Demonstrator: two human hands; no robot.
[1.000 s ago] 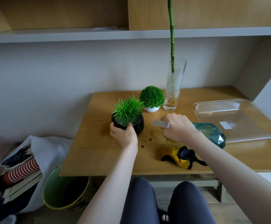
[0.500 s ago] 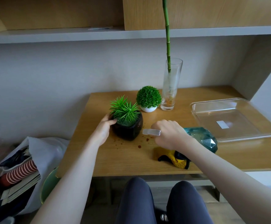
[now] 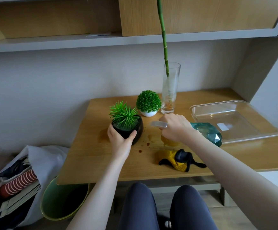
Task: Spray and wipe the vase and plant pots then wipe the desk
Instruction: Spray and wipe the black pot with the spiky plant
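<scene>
In the middle of the frame our left hand (image 3: pixel 120 140) grips the black pot (image 3: pixel 132 131); our right hand (image 3: pixel 176 127) squeezes the spray bottle (image 3: pixel 159 124). We should aim at the pot, not the leaves.

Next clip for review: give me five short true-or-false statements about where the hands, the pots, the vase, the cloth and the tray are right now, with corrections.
1. The left hand grips the round black pot of spiky green plant. True.
2. The right hand holds the yellow and black cloth. False: it holds the spray bottle with the white nozzle; the cloth lies on the wooden desk.
3. The tall clear glass vase holds a green stalk. True.
4. The small white pot with the ball-shaped green plant sits in the clear plastic tray. False: it stands on the desk beside the vase.
5. Dark droplets mark the desk. True.
</scene>
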